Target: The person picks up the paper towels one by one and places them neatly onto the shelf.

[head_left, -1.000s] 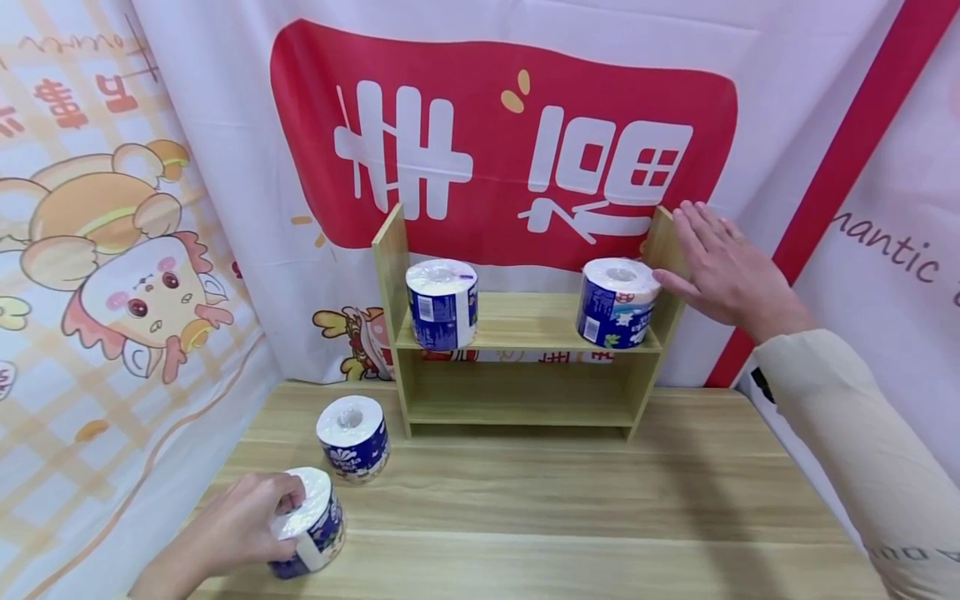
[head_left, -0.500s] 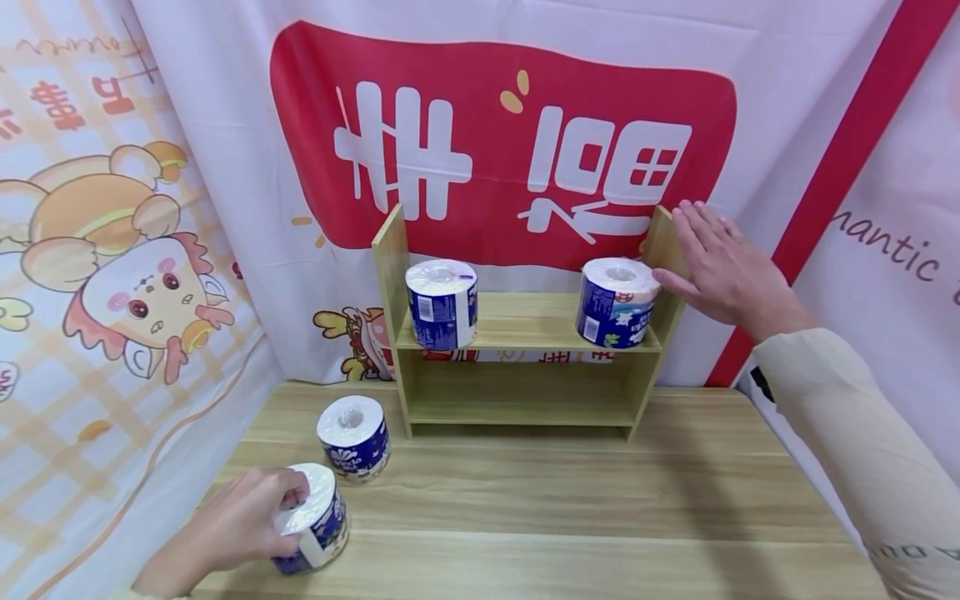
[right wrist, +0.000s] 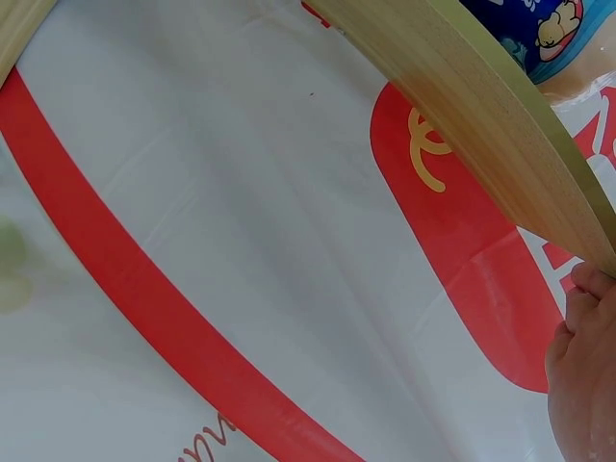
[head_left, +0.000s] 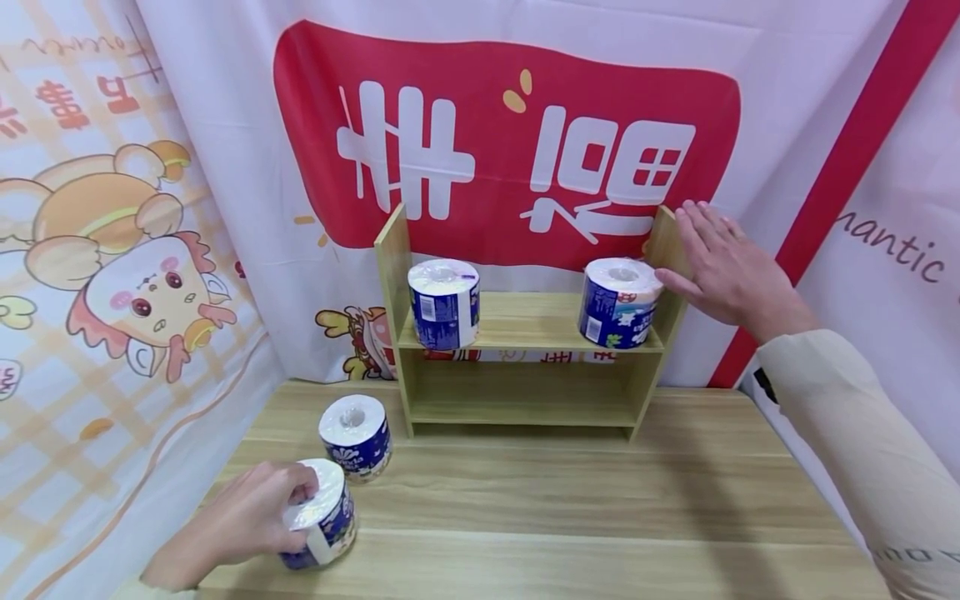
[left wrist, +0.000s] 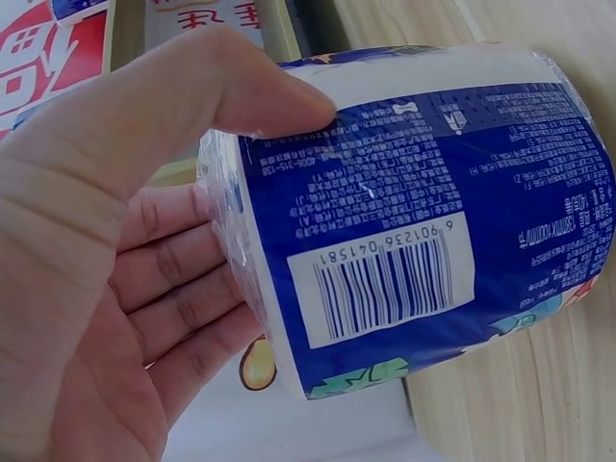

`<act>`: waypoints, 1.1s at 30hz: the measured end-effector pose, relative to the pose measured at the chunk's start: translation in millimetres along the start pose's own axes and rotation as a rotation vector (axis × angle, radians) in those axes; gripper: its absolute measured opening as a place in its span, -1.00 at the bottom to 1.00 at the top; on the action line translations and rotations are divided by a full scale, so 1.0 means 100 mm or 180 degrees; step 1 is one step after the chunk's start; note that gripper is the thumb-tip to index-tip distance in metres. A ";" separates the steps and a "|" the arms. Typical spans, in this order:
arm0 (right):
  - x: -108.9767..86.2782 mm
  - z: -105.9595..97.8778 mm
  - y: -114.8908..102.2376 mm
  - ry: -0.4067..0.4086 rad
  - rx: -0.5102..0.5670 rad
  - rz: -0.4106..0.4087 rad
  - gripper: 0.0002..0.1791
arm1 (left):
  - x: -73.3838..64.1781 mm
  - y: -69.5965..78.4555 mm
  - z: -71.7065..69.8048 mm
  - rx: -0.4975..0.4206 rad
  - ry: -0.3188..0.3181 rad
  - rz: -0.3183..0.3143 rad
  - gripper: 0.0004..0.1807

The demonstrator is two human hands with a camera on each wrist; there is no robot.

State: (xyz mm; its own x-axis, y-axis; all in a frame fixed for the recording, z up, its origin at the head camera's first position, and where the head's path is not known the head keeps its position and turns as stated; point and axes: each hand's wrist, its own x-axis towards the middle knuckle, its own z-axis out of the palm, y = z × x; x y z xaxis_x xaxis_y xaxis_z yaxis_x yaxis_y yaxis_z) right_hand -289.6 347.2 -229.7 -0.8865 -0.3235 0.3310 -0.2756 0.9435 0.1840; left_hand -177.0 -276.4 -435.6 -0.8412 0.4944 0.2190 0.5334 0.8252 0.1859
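Note:
My left hand [head_left: 258, 512] holds a blue-and-white wrapped toilet paper roll [head_left: 339, 529] at the front left of the table. In the left wrist view, the thumb presses the printed wrapper above the barcode, while the other fingers lie at the roll's plastic-covered end; their tips are partly hidden. My right hand [head_left: 735, 271] rests with straight fingers against the right side panel of a small wooden shelf [head_left: 517, 414]. Two more rolls stand upright on its upper board: a left roll [head_left: 444, 308] and a right roll [head_left: 621, 307], the latter close to my right thumb.
Just behind the held roll, another toilet paper roll [head_left: 356, 442] stands on the wooden table [head_left: 570, 517]. Printed cloth curtains [head_left: 225, 150] hang behind and at both sides. The shelf stands at the table's back edge.
The left hand and its toilet paper roll have shifted slightly away from me and to the right, nearer the standing roll. My right hand stays at the shelf's side panel.

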 end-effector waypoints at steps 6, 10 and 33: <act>0.00 0.00 0.00 0.0012 0.0010 -0.0007 0.09 | 0.03 0.02 -0.02 -0.0043 -0.0015 0.0042 -0.54; 0.00 0.01 0.01 0.0020 0.0004 -0.0016 0.09 | 0.07 0.03 -0.03 -0.0060 -0.0011 0.0120 -0.54; 0.00 -0.01 -0.01 -0.0035 0.0006 0.0002 0.09 | 0.37 0.28 -0.14 -0.0054 -0.0077 0.0390 -0.55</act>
State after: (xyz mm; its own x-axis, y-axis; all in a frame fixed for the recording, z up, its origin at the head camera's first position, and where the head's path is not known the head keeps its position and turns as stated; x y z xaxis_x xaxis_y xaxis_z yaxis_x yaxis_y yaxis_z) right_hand -289.5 346.4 -229.2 -0.8907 -0.3222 0.3207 -0.2758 0.9438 0.1822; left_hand -191.4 -239.0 -408.6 -0.7715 0.5978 0.2178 0.6335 0.7536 0.1754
